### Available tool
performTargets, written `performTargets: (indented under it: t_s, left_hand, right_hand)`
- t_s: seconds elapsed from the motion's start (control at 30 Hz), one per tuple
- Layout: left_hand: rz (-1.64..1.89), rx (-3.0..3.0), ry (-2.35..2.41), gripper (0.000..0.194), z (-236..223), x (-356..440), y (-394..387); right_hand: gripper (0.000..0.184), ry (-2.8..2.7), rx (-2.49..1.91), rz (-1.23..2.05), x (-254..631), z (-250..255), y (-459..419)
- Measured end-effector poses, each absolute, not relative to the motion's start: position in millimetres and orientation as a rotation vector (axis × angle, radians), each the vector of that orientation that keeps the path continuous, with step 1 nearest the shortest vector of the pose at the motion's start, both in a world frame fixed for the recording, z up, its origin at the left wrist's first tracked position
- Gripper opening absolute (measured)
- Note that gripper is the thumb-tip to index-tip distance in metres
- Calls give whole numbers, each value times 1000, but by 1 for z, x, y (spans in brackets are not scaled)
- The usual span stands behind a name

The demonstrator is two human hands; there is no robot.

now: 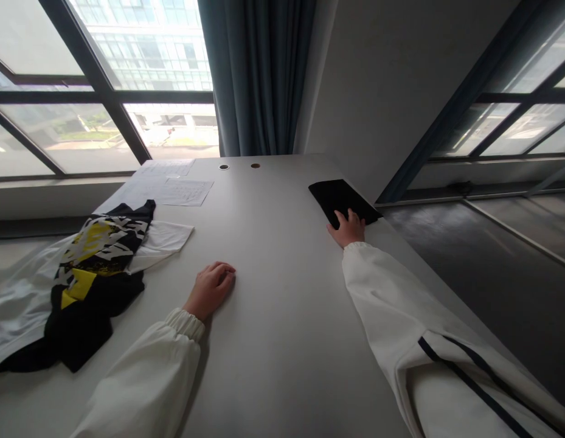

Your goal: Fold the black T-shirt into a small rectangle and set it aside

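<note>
A wide pale tabletop point(282, 340) runs toward a corner flanked by tall windows point(104, 91) and a grey-blue curtain point(257, 73). At its left edge lies a heap of clothing: a black garment with yellow and white print point(93, 267) on top of a white one point(17, 304), with sheets of paper point(173, 185) beyond it. A folded black cloth point(341, 198) sits flat near the right edge, just past the right hand point(348, 229), whose spread fingers rest on its near edge, pressing rather than clasping. The left hand point(211, 289), well apart from both cloth and heap, lies loosely curled on bare surface, holding nothing. Two small round holes point(239, 165) mark the far end.
</note>
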State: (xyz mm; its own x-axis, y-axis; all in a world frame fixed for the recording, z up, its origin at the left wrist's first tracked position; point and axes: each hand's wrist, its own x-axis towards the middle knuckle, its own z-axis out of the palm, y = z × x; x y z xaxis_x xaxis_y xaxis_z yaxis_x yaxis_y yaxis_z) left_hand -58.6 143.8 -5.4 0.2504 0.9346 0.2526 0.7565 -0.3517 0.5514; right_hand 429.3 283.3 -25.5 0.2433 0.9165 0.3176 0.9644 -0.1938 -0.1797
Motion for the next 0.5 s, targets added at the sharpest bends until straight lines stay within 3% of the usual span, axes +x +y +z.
performTargets:
  t_s: [0.3,0.5]
  left_hand:
    - [779,2233,1549,26,-6,-58,143]
    - [747,2246,1559,25,-7,-58,143]
  right_hand:
    - [70,-1633,-2444,133,427,-20,280]
    - [76,-1646,-2462,175,421,-21,267]
